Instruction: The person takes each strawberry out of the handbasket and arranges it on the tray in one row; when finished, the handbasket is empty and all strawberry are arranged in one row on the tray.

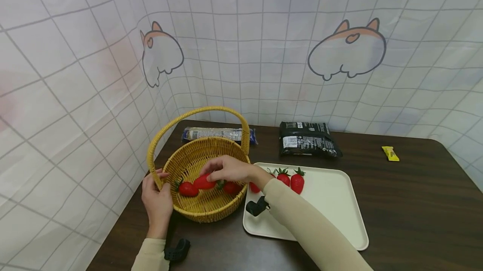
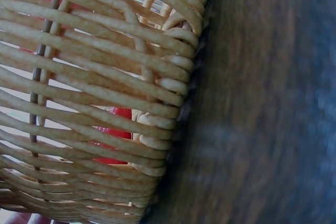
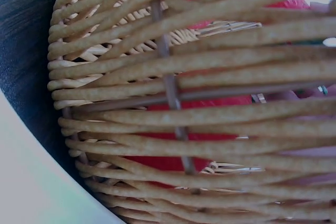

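A yellow woven basket [image 1: 205, 215] with a tall arched handle stands on the table. At its left side my left hand [image 1: 156, 200] grips the rim by the foot of the handle. My right hand [image 1: 230, 168] reaches over the right rim and pinches a red strawberry [image 1: 204, 182] inside the basket. Another strawberry [image 1: 188, 189] lies just left of the held one, and a third strawberry [image 1: 232, 187] sits by the right wall, partly under my hand. Both wrist views show the basket's wall [image 2: 89, 66] up close, with red showing through the gaps.
Right of the basket lies a cream tray [image 1: 332, 204] with several strawberries [image 1: 297, 183] at its far left, partly behind my right forearm. Behind are a blue-ended clear packet [image 1: 215, 133] and a black package [image 1: 307, 139]. A small yellow wrapper [image 1: 390, 153] lies far right.
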A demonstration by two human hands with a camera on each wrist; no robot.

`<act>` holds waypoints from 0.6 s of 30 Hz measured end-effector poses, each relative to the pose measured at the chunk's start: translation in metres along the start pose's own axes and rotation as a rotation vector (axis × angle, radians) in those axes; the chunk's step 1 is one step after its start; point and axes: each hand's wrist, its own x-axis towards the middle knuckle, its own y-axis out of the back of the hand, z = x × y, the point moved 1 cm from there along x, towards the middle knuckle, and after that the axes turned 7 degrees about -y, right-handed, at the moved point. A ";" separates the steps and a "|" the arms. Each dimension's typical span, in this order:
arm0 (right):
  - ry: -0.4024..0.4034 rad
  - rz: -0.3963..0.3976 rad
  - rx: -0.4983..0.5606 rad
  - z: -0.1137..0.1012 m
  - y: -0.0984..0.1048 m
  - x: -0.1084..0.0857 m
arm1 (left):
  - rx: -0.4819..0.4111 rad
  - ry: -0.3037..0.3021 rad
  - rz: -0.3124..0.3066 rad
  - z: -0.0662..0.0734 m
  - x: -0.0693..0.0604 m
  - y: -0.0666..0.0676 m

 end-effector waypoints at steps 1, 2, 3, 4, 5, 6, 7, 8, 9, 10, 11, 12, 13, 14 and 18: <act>0.005 0.013 0.001 0.000 0.000 -0.001 | 0.002 0.001 0.001 0.000 0.000 0.000; 0.014 0.025 0.002 0.000 0.000 -0.001 | 0.003 0.002 0.001 0.000 -0.001 0.000; 0.021 0.039 0.005 -0.001 -0.001 -0.002 | 0.003 0.003 0.001 0.000 -0.001 0.000; 0.028 0.051 0.013 -0.001 -0.001 -0.003 | 0.003 0.005 0.000 0.000 -0.001 0.000; 0.035 0.064 0.022 -0.001 -0.001 -0.005 | 0.003 0.006 -0.001 0.000 -0.001 0.000; 0.041 0.078 0.028 -0.001 -0.001 -0.006 | 0.002 0.007 -0.001 0.000 -0.002 0.000; 0.046 0.090 0.037 -0.002 0.000 -0.008 | 0.001 0.007 -0.002 0.000 -0.002 0.000; 0.052 0.102 0.049 -0.002 0.000 -0.010 | 0.000 0.007 -0.002 0.000 -0.002 0.000; 0.059 0.112 0.067 -0.003 0.000 -0.013 | 0.000 0.005 -0.002 0.000 -0.001 0.000; 0.062 0.121 0.081 -0.004 0.001 -0.016 | 0.000 0.002 -0.001 0.001 -0.001 0.000; 0.065 0.128 0.096 -0.005 0.002 -0.020 | 0.000 -0.001 -0.001 0.001 -0.001 0.000; 0.066 0.139 0.101 -0.005 0.003 -0.023 | 0.001 -0.002 0.000 0.001 -0.001 0.000; 0.064 0.150 0.106 -0.005 0.004 -0.027 | 0.001 -0.003 0.000 0.001 0.000 0.000; 0.062 0.157 0.124 -0.006 0.006 -0.031 | 0.003 -0.003 -0.001 0.001 0.000 0.000; 0.055 0.203 0.156 -0.005 0.011 -0.046 | 0.001 0.007 -0.002 0.002 0.000 0.001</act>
